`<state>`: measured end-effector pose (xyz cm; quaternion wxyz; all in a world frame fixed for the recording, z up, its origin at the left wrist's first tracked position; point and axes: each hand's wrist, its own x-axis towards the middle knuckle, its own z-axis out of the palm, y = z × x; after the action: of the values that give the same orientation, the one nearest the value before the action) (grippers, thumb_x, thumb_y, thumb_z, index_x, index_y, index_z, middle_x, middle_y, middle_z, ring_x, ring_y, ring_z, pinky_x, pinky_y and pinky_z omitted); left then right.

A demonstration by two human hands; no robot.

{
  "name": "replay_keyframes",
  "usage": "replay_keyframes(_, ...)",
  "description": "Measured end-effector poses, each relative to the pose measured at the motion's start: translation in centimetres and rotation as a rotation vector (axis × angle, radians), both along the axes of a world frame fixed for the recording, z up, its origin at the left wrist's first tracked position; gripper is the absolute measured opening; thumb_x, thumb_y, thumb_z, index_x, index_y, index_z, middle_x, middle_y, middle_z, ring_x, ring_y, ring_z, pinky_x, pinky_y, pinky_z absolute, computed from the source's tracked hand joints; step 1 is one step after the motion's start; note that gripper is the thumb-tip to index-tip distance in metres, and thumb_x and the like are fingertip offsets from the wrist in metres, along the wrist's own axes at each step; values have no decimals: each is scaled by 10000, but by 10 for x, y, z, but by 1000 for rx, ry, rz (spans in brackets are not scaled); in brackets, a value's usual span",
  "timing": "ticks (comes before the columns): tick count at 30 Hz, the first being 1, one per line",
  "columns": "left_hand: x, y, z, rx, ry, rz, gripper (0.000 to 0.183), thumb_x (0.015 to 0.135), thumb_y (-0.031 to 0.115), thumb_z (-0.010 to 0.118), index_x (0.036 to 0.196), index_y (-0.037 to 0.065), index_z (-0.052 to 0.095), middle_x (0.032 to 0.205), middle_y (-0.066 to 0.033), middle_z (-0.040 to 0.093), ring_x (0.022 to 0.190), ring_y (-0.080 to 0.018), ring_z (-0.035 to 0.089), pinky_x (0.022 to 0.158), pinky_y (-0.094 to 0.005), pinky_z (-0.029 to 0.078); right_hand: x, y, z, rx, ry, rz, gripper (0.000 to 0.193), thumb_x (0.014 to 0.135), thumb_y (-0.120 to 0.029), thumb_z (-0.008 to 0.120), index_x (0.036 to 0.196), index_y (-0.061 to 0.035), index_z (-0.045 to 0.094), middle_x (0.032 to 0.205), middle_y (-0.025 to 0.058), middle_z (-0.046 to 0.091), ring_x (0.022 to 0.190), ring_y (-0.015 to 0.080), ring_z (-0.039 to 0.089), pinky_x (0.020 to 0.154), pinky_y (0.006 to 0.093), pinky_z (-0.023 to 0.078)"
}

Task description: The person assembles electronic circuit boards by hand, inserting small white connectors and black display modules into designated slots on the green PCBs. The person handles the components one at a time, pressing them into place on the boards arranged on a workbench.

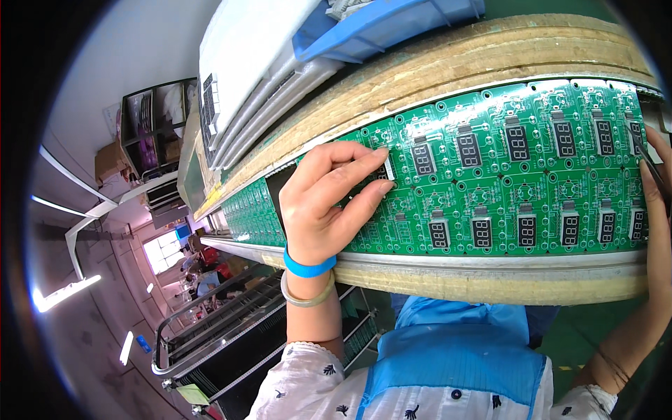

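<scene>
A long green circuit board panel (pixel 455 185) lies in front of me, with two rows of black digit displays, such as one display (pixel 518 143) in the upper row. My left hand (pixel 329 192) is over the panel's left part, thumb and fingertips closed on the edges of a digit display (pixel 389 168). That display is partly hidden by the fingers. At the far right edge, my right hand (pixel 658 175) grips a slender dark tool (pixel 649 168), whose tip is by the last upper display (pixel 635 134). The tool's exact kind is unclear.
Wooden rails (pixel 490 280) with metal edges run along both sides of the panel. Another green board (pixel 248 213) lies further left. Beyond the far rail are stacked white foam trays (pixel 259 70) and a blue bin (pixel 392 31). A black rack (pixel 231 329) stands below left.
</scene>
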<state>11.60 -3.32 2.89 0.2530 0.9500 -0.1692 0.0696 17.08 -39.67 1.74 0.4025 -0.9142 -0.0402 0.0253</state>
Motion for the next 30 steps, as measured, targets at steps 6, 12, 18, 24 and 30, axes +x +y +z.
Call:
replay_keyframes(6,1,1,1,-16,31,11,343,698,-44,818,1034,-49,752,990,-121,687,740,-125,614,624,-236,491,0,-7,-13,109,-130,66,281,939,-75,692,1171,80,658,756,57,664,616,69,497,535,223,380)
replay_keyframes(12,4,0,0,-33,26,23,361,667,-20,842,1022,-3,774,931,-99,690,769,-161,652,635,-256,514,1,-9,-11,90,-104,91,273,938,-67,691,1167,78,659,742,47,655,606,66,478,531,219,363)
replay_keyframes(18,4,-1,-1,-68,23,29,345,662,-29,842,999,-12,771,916,-98,690,761,-160,649,631,-255,511,0,-14,-22,87,-165,100,267,936,-72,698,1161,69,668,731,42,645,605,69,477,534,223,367)
replay_keyframes(24,5,0,-1,-64,53,26,349,656,-33,848,995,-12,771,921,-97,686,762,-156,642,626,-252,499,1,-13,-22,62,-162,84,270,933,-83,714,1160,58,677,739,39,645,620,73,493,547,226,386)
replay_keyframes(30,3,0,-2,-87,47,16,352,665,-42,848,1007,-16,770,923,-84,669,726,-137,610,604,-239,476,0,-13,-19,106,-118,51,268,931,-84,716,1158,53,679,740,30,644,618,71,492,544,223,381)
